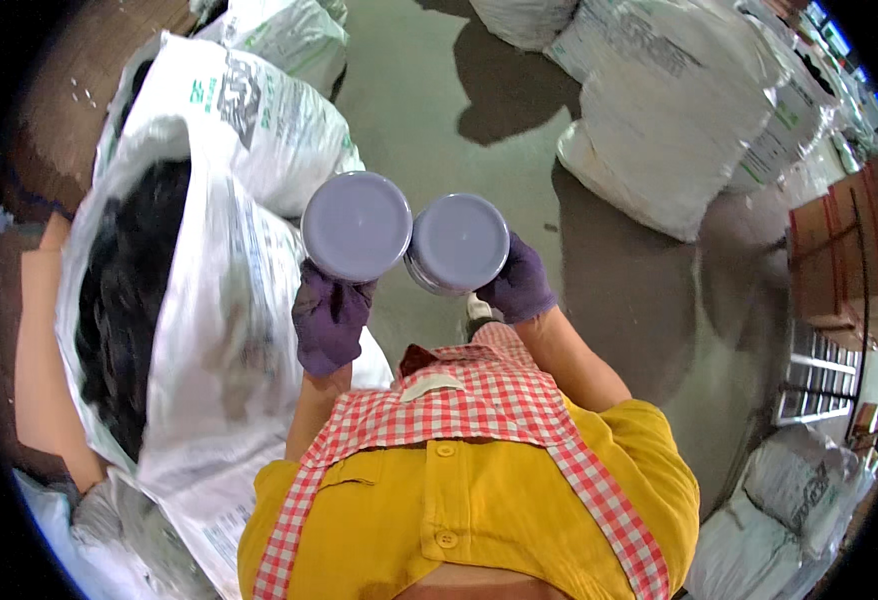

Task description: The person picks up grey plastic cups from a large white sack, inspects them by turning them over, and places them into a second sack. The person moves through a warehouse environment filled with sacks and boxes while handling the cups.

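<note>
In front of my apron I hold two round grey-purple containers with smooth, flat circular tops. My left hand (331, 322), in a dark purple glove, is closed on the left container (357, 226) from below. The right container (461, 242) is gripped at its lower right side by my right hand (521, 284), gloved the same way. The two rims touch or nearly touch, the left one slightly higher in view. Most of my fingers are hidden beneath the containers, and so are their undersides.
Close on my left stands an open white sack (229, 300) filled with black material (139, 290); more white sacks (244, 100) lie beyond it. Large white sacks (659, 100) stand far right. Brown cartons (839, 255) and a metal rack (817, 378) line the right side.
</note>
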`<state>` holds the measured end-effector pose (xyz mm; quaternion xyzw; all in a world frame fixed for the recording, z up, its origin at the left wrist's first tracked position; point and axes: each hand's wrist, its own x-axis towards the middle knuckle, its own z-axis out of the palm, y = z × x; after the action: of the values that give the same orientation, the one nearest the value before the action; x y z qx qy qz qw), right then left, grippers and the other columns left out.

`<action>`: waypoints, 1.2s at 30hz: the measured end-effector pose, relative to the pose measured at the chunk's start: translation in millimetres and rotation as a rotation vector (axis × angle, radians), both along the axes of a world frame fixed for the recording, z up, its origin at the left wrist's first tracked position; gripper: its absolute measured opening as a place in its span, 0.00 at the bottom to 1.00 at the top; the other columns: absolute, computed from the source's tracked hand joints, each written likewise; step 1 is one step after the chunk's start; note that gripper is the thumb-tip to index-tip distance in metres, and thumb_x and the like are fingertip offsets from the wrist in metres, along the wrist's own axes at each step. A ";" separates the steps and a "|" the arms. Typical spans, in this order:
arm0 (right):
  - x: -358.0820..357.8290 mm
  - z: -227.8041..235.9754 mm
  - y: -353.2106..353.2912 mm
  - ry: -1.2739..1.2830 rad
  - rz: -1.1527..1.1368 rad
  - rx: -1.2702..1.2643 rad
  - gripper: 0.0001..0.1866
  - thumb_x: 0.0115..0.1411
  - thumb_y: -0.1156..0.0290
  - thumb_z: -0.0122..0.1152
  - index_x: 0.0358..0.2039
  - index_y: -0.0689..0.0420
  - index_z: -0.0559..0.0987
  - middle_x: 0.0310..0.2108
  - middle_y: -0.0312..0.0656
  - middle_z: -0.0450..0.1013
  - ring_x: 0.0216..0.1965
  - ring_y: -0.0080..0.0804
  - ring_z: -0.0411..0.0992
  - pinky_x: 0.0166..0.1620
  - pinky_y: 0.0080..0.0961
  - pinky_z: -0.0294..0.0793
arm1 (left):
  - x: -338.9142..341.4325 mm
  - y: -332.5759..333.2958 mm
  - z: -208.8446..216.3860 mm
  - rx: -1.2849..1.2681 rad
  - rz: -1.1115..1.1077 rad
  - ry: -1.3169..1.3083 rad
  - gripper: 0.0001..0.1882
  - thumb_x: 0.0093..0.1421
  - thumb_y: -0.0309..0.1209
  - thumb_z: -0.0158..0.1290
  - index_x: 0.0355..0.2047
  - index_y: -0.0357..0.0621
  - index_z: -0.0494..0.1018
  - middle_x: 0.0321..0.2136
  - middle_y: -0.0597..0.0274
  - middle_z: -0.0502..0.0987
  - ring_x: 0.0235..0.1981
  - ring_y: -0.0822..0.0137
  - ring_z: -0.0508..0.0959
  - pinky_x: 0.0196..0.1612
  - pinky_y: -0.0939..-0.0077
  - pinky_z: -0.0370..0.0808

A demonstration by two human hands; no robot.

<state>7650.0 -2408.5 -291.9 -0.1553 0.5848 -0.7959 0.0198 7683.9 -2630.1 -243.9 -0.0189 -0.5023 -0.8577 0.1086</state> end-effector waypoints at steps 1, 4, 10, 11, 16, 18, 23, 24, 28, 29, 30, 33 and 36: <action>-40.3 4.5 -1.7 0.102 0.014 0.080 0.27 0.52 0.78 0.55 0.53 0.58 0.60 0.52 0.38 0.60 0.53 0.28 0.59 0.56 0.26 0.59 | -36.7 -0.5 5.7 0.088 0.036 -0.016 0.08 0.59 0.22 0.40 0.39 0.33 0.62 0.42 0.54 0.67 0.41 0.65 0.70 0.45 0.69 0.70; -145.5 18.3 -10.7 -0.107 0.200 -0.214 0.26 0.53 0.75 0.55 0.53 0.56 0.60 0.51 0.37 0.61 0.52 0.28 0.60 0.55 0.27 0.59 | -125.4 -17.1 10.7 -0.328 0.171 -0.051 0.12 0.58 0.27 0.44 0.42 0.36 0.63 0.43 0.54 0.67 0.43 0.65 0.70 0.46 0.67 0.70; -337.3 19.3 -40.8 -0.073 0.304 -0.302 0.22 0.56 0.69 0.51 0.52 0.55 0.63 0.49 0.37 0.64 0.49 0.27 0.64 0.53 0.28 0.64 | -302.9 -40.4 21.2 0.319 0.153 -0.107 0.25 0.57 0.43 0.47 0.49 0.41 0.61 0.45 0.56 0.68 0.47 0.66 0.67 0.51 0.64 0.63; -368.6 17.9 -44.7 -0.083 0.316 -0.290 0.21 0.57 0.67 0.50 0.51 0.55 0.63 0.48 0.37 0.65 0.48 0.28 0.65 0.52 0.28 0.65 | -337.4 -50.9 9.8 0.423 0.098 -0.125 0.24 0.58 0.43 0.45 0.50 0.42 0.60 0.48 0.57 0.66 0.49 0.63 0.66 0.53 0.62 0.61; -553.0 -6.1 -52.4 -0.692 0.558 -0.768 0.19 0.60 0.60 0.46 0.47 0.57 0.68 0.42 0.39 0.70 0.43 0.28 0.69 0.47 0.27 0.69 | -515.7 -74.0 -31.1 0.220 0.023 -0.057 0.22 0.61 0.40 0.38 0.53 0.43 0.58 0.53 0.57 0.60 0.53 0.58 0.63 0.54 0.61 0.62; -623.5 13.5 -54.9 -0.823 0.635 -0.694 0.20 0.61 0.59 0.44 0.48 0.59 0.67 0.42 0.42 0.69 0.42 0.29 0.69 0.47 0.27 0.69 | -577.0 -76.1 -32.3 0.160 0.020 -0.152 0.22 0.61 0.40 0.37 0.53 0.42 0.58 0.53 0.56 0.61 0.52 0.59 0.64 0.53 0.62 0.62; -771.5 56.8 -54.5 -0.524 0.666 -0.202 0.26 0.59 0.54 0.45 0.51 0.61 0.63 0.45 0.44 0.67 0.43 0.33 0.68 0.47 0.28 0.67 | -744.4 -86.1 -29.7 -0.336 -0.039 -0.144 0.21 0.58 0.36 0.42 0.51 0.41 0.61 0.48 0.58 0.67 0.47 0.62 0.68 0.50 0.66 0.66; -804.2 57.1 -55.3 -0.434 0.655 -0.118 0.26 0.59 0.54 0.46 0.50 0.61 0.65 0.44 0.44 0.68 0.42 0.33 0.68 0.46 0.27 0.67 | -777.6 -90.5 -27.8 -0.485 -0.040 -0.111 0.21 0.56 0.34 0.44 0.50 0.40 0.62 0.46 0.58 0.68 0.46 0.63 0.69 0.49 0.67 0.67; -930.5 15.7 -68.3 -0.031 0.564 0.056 0.17 0.54 0.62 0.54 0.41 0.60 0.71 0.35 0.42 0.71 0.35 0.28 0.70 0.40 0.24 0.69 | -912.8 -85.5 -23.8 -0.547 -0.122 -0.008 0.22 0.48 0.25 0.49 0.46 0.39 0.66 0.42 0.58 0.71 0.43 0.66 0.71 0.44 0.71 0.69; -965.2 13.9 -72.9 -0.172 0.607 -0.011 0.15 0.53 0.65 0.55 0.39 0.59 0.72 0.33 0.40 0.71 0.34 0.27 0.70 0.39 0.23 0.70 | -950.3 -89.4 -26.9 -0.721 -0.122 0.098 0.21 0.49 0.25 0.48 0.46 0.39 0.66 0.41 0.59 0.71 0.43 0.66 0.71 0.44 0.71 0.70; -999.7 14.6 -71.5 -0.363 0.668 -0.159 0.13 0.51 0.67 0.56 0.36 0.59 0.73 0.29 0.38 0.71 0.32 0.26 0.70 0.36 0.23 0.70 | -987.4 -91.5 -26.9 -0.785 -0.108 0.114 0.20 0.50 0.27 0.48 0.46 0.39 0.66 0.41 0.59 0.71 0.42 0.66 0.71 0.44 0.71 0.70; -1099.3 2.0 -78.8 -0.186 0.331 0.444 0.09 0.49 0.68 0.57 0.30 0.59 0.75 0.23 0.35 0.71 0.26 0.26 0.70 0.29 0.24 0.71 | -1094.8 -91.3 -23.1 -0.770 -0.028 -0.015 0.18 0.55 0.35 0.48 0.45 0.43 0.67 0.40 0.60 0.72 0.41 0.67 0.72 0.43 0.73 0.70; -1208.8 -25.7 -80.6 -0.134 0.083 0.397 0.08 0.55 0.63 0.52 0.26 0.52 0.73 0.18 0.34 0.68 0.20 0.28 0.67 0.24 0.25 0.67 | -1198.7 -86.1 2.8 0.067 0.106 -0.100 0.14 0.58 0.38 0.46 0.41 0.44 0.68 0.39 0.60 0.71 0.40 0.63 0.72 0.43 0.66 0.71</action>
<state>6441.2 -2489.2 -317.6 -0.1191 0.7207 -0.6721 0.1217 6485.2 -2716.2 -241.2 0.0542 -0.4782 -0.8670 0.1293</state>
